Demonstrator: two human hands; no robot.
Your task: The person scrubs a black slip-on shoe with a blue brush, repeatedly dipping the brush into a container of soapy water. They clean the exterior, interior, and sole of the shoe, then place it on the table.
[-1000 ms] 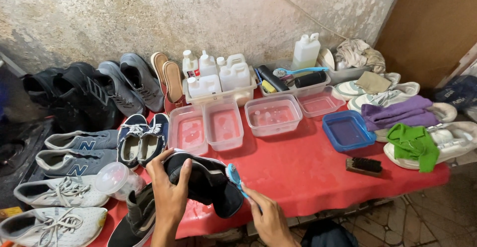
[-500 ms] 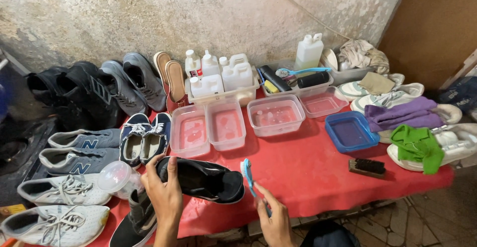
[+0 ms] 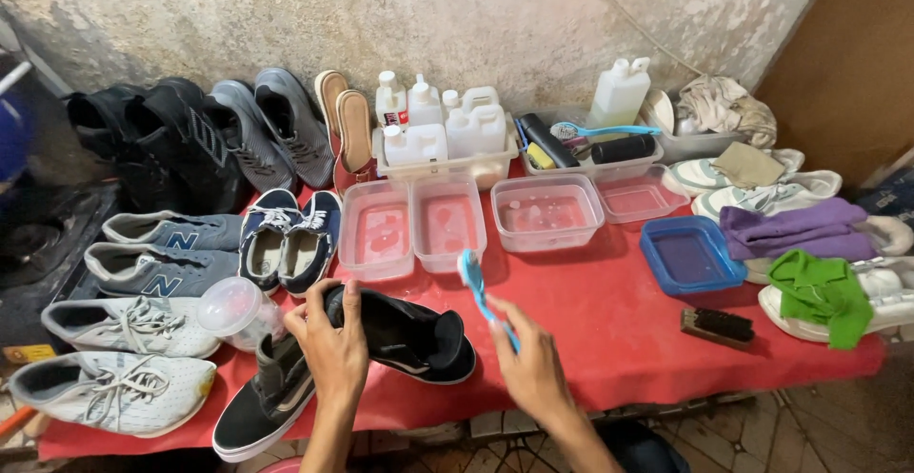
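A stained plaster wall backs the red-covered worktop (image 3: 609, 330) we lean over. Our left hand (image 3: 333, 349) has its grip closed around the heel end of a black shoe (image 3: 409, 337), fingers wrapped over the collar, holding it just above the cloth; the shoe's long axis runs out rightward from that grip, toe toward our other hand. Our right hand (image 3: 533, 368) is closed on the handle of a blue brush (image 3: 473, 283), whose bristled head stands up and away from the grip, just above the shoe's toe and apart from it. So the brush hand is the nearer one to the toe. Beyond the brush head lie clear tubs (image 3: 447, 221) of water; left of the shoe-holding grip lies another black sneaker (image 3: 262, 406).
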